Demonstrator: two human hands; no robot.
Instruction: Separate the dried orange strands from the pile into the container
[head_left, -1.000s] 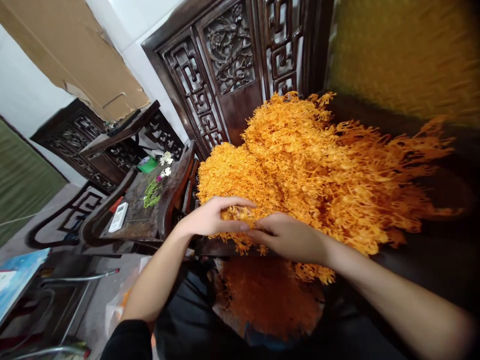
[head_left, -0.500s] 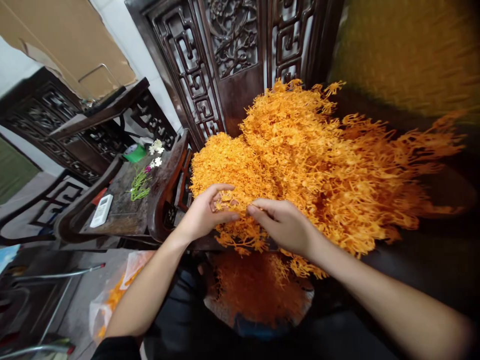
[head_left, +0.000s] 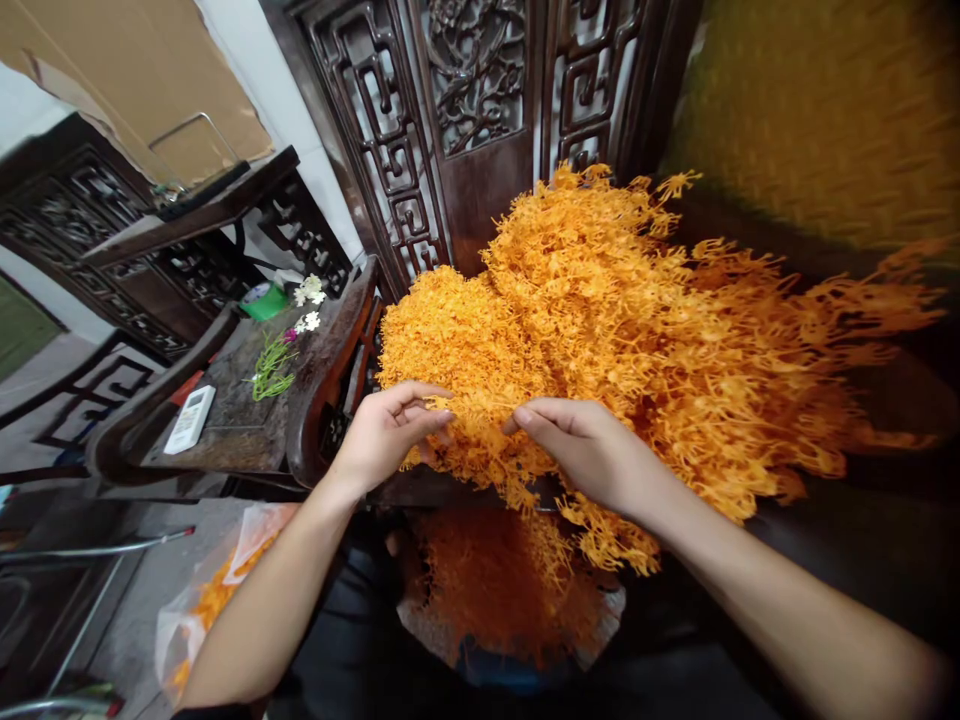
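A big heap of orange artificial sprigs (head_left: pixel 622 330) lies on a dark carved wooden seat (head_left: pixel 862 520) in front of me. My left hand (head_left: pixel 382 435) pinches a small orange sprig at the heap's near left edge, thumb and fingers closed on it. My right hand (head_left: pixel 592 450) grips the orange strands just to the right of it, fingers curled into them. A short gap separates the two hands. Below them, in my lap, a container (head_left: pixel 510 610) holds more orange sprigs.
A carved dark wood panel (head_left: pixel 465 110) stands behind the heap. On the left a small dark table (head_left: pixel 247 420) carries a white remote (head_left: pixel 190 418), green stems (head_left: pixel 271 368), white flowers (head_left: pixel 307 292) and a green object (head_left: pixel 264 300). A plastic bag (head_left: pixel 217 590) of orange pieces lies on the floor.
My hands, touching at the fingertips a second ago, have drawn apart, with orange sprigs between them. The view shifted slightly, showing more of the bag on the floor.
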